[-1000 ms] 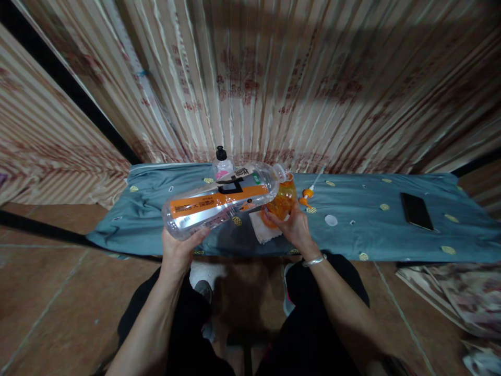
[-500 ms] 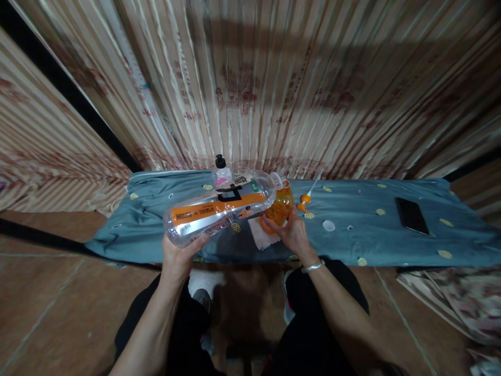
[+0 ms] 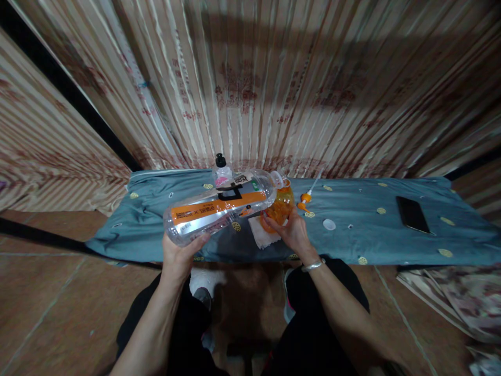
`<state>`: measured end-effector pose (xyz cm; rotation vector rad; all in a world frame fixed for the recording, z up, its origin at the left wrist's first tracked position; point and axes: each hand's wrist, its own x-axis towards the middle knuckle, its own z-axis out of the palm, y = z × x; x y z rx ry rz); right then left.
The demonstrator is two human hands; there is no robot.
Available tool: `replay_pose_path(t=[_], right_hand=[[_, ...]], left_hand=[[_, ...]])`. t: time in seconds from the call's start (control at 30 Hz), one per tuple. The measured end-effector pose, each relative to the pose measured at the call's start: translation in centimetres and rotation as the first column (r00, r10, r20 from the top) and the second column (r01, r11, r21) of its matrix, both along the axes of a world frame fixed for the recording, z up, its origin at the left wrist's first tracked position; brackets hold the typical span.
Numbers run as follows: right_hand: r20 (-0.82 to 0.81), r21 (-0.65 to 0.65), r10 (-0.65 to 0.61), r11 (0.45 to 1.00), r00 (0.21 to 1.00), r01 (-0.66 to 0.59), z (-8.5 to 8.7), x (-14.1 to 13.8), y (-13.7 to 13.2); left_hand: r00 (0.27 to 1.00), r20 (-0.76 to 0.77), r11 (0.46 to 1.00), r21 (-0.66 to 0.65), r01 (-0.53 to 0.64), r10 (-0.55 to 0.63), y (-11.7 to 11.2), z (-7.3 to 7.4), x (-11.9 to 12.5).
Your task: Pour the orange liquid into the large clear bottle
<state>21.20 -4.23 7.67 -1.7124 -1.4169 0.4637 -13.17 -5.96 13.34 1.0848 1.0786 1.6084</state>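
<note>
My left hand [image 3: 179,255] grips the base of a big clear plastic bottle [image 3: 219,206] with an orange label. The bottle is tipped nearly flat, its open mouth resting over the top of a small orange bottle [image 3: 278,208]. My right hand [image 3: 293,234] is wrapped round that orange bottle, which stands on a white tissue [image 3: 263,233] on the blue-grey cloth [image 3: 368,230]. An orange pump top [image 3: 307,196] and a white cap [image 3: 329,224] lie just right of my right hand.
A small clear bottle with a black cap [image 3: 222,170] stands behind the big bottle. A dark phone [image 3: 414,214] lies far right on the cloth. A striped curtain [image 3: 274,89] hangs behind. A patterned cloth [image 3: 454,297] lies on the tiled floor at right.
Hardly anything differs; the view shifted slightly and the big bottle stays tipped over the orange bottle, both hands keeping their grip.
</note>
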Motion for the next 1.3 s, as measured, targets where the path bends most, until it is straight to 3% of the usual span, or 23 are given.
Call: replay_pose_path(t=[0.37,0.83,1.3], right_hand=[[0.037,0.024,-0.017,1.0,0.999,0.016,-0.5,0.1,0.1],[0.006,-0.012,0.004,1.0,1.0,-0.004,0.1,0.1,0.0],[0.019,0.033,-0.012,0.999,1.0,0.011,-0.4,0.1,0.2]], left_hand=[[0.996,-0.013,0.996,0.031,-0.089,0.09,-0.6,0.7,1.7],[0.997,0.013,0.996,0.018,-0.082,0.081,-0.6,1.1,1.9],[0.996,0.008,0.996,0.029,-0.087,0.086,-0.7,1.1,2.0]])
